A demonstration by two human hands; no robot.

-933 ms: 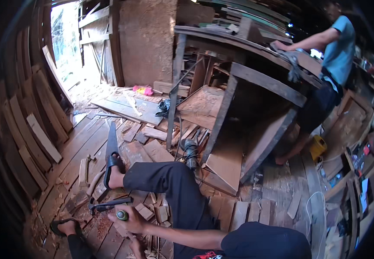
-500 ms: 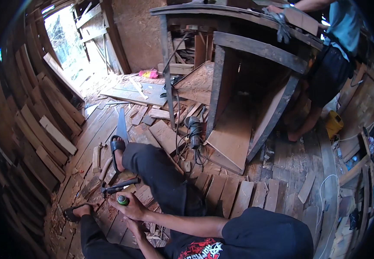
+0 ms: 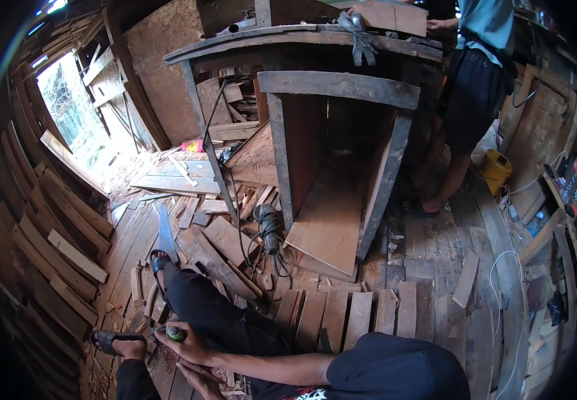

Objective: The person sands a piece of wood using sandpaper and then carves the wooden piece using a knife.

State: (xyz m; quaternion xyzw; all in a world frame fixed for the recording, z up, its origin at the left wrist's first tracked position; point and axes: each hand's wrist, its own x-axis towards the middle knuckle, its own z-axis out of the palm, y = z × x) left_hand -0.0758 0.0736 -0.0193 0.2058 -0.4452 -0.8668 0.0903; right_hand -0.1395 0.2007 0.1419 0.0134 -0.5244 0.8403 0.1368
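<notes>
My right hand (image 3: 192, 349) is closed round a hand tool with a green handle (image 3: 176, 333), whose round butt end points up. The tool's lower end is hidden below the hand. My left hand (image 3: 200, 381) is just beneath the right one, near the lower edge, and its fingers are too hidden to read. Both hands are low between my legs, over wood chips and shavings. A curved wooden handle (image 3: 150, 300) lies on the floor just beyond them. Past my sandalled foot lies a saw blade (image 3: 166, 235).
A rough wooden bench frame (image 3: 338, 87) stands ahead, with a corded power tool (image 3: 268, 230) by its leg. Another person (image 3: 478, 87) stands at its far right. Boards (image 3: 78, 257) lean along the left wall. Planks (image 3: 312, 317) lie beside my leg; a yellow container (image 3: 495, 170) stands right.
The view has shifted, so the bench and floor sit further left. My hands sit lower in the picture, the right one still round the green handle. The dark-handled hammer beside them no longer shows clearly.
</notes>
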